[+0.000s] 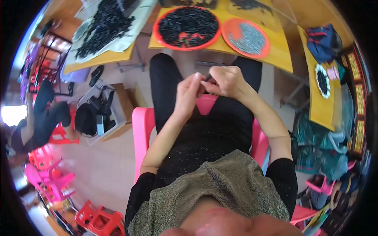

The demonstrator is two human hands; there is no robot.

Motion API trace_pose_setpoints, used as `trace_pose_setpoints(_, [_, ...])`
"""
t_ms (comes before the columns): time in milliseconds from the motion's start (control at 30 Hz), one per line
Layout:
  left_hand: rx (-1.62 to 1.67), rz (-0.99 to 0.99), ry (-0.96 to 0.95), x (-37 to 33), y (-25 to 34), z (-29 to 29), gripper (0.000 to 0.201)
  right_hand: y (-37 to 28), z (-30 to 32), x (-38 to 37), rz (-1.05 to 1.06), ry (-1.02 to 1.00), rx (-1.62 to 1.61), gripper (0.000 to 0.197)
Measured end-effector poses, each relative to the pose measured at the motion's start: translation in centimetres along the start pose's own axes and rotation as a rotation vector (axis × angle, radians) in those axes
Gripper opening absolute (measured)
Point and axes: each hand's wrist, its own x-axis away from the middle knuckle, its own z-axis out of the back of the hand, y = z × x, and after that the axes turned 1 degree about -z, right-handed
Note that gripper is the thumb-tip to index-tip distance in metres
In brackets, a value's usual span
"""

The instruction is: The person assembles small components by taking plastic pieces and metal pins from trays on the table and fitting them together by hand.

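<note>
Above my lap, my left hand (188, 93) and my right hand (226, 81) meet with fingertips almost touching. Between them shows a small dark piece (209, 78), gripped in the curled fingers of my right hand; its exact kind is too small to tell. My left thumb and fingers are pinched together, and whatever they hold is hidden. Beyond my knees, a red round tray (156, 36) on the yellow table holds a heap of small black parts (188, 24). Beside it, an orange plate (233, 24) carries small silvery metal pieces (249, 39).
Another table at the far left bears a big pile of black parts (105, 29) on a cloth. A box of dark items (106, 106) stands on the floor, near a seated person (47, 114). Right, a side table (321, 106) holds a white dish (323, 81). I sit on a pink chair (141, 122).
</note>
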Motion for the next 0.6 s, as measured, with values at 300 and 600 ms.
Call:
trace_pose_setpoints(300, [0.186,0.167,-0.205,-0.7,0.2,1.4,0.020,0.4,-0.4,0.3,0.027,-0.066,-0.025,0.034])
trace_pose_setpoints(600, [0.410,0.338,-0.238,-0.9,-0.4,1.5,0.026,0.8,0.5,0.4,0.040,-0.146,-0.159,0.030])
